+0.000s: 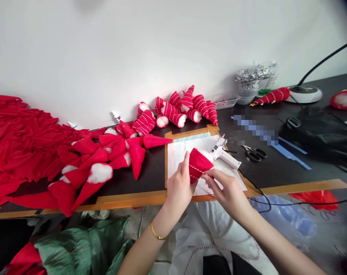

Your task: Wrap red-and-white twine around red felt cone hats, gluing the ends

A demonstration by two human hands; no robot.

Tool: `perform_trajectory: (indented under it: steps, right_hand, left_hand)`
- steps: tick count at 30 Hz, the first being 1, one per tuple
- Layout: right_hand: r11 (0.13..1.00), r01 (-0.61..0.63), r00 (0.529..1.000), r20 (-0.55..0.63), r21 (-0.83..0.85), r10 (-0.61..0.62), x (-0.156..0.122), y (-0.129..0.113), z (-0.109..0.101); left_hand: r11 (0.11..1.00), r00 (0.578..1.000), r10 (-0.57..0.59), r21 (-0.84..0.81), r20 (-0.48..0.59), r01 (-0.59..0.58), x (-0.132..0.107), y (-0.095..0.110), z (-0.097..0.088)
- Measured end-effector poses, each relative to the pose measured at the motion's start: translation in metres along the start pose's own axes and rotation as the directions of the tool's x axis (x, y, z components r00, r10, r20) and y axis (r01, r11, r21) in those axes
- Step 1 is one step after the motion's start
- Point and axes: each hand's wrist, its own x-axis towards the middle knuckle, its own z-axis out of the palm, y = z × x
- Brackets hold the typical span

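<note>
My left hand (178, 187) is closed around a red stuffed felt cone (198, 163) with white filling at its wide end. My right hand (226, 191) pinches a red-and-white striped cord (208, 188) against the cone's tip, where the cord makes its first turns. Both hands hover over a white paper mat (180, 151) near the front edge of a black table (276, 168). A white glue gun (223, 152) lies on the mat just behind the cone.
Plain red cones (104, 160) lie heaped to the left, cord-wrapped cones (176, 109) at the back by the wall. Red fabric (15, 141) is piled far left. Scissors (255, 153), a black bag (317, 130), a lamp base (304, 93) and silver trim (252, 74) sit right.
</note>
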Motion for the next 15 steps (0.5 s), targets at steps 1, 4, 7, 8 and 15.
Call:
perform_trajectory:
  steps: [1,4,7,8,15]
  right_hand:
    - [0.996,-0.055,0.997,0.051,0.072,0.051,-0.001,0.001,0.001]
    - [0.976,-0.149,0.984,0.124,0.156,0.131,-0.003,0.006,0.003]
    - [0.969,-0.168,0.980,0.136,0.181,0.145,-0.004,0.008,0.003]
    - [0.967,-0.171,0.979,0.147,0.188,0.145,-0.004,0.008,0.003]
    - [0.931,-0.224,0.967,0.184,0.290,0.176,-0.002,0.010,-0.003]
  left_hand:
    - [0.999,1.000,-0.020,-0.038,0.009,0.020,0.001,-0.001,0.000]
    - [0.984,0.997,-0.073,-0.161,0.024,0.076,0.003,-0.002,-0.001]
    - [0.939,0.992,-0.121,-0.320,0.042,0.128,0.005,-0.001,-0.004]
    - [0.911,0.989,-0.138,-0.384,0.056,0.149,0.005,-0.001,-0.005]
    - [0.545,0.939,-0.149,-0.767,0.308,0.338,0.004,0.002,-0.014]
